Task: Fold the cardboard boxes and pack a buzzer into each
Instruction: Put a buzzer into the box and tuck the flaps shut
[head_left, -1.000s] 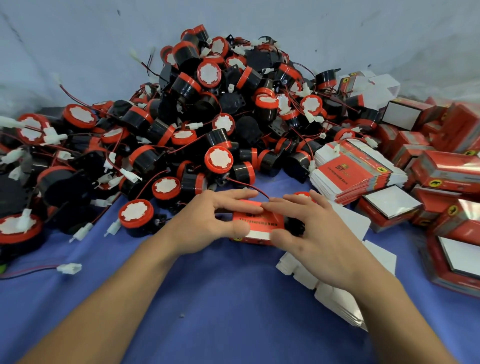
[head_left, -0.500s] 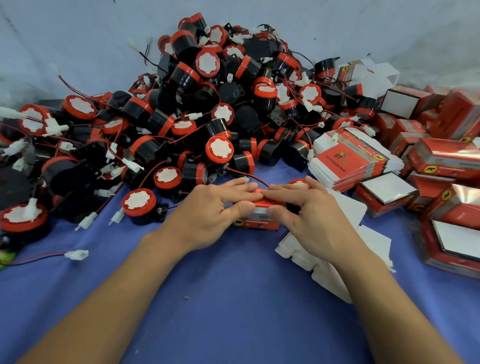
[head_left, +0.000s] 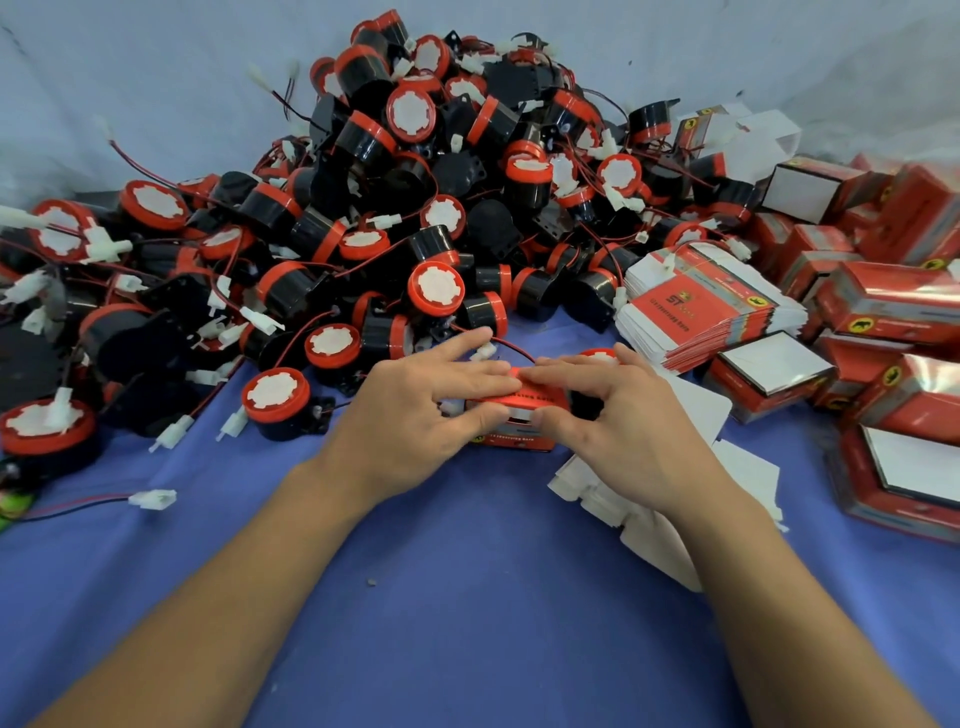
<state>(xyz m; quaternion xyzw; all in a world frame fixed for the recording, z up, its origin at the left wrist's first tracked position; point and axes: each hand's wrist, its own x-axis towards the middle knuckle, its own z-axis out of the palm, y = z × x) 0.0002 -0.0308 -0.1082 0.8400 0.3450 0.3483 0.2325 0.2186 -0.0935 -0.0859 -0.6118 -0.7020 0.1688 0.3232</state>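
A small red cardboard box stands on the blue cloth at the centre, partly folded, with a white flap showing on its near side. My left hand grips its left end, thumb on the front and fingers over the top. My right hand grips its right end the same way. A red-capped buzzer sits just behind my right fingers. A big heap of black and red buzzers with wires rises behind the box.
A stack of flat red box blanks lies right of the heap. Folded red boxes crowd the right edge. White flat blanks lie under my right wrist. A loose white connector lies at the left.
The box went from lying flat under my fingers to standing up squeezed between both hands. Both hands closed in on it and drew slightly nearer each other.
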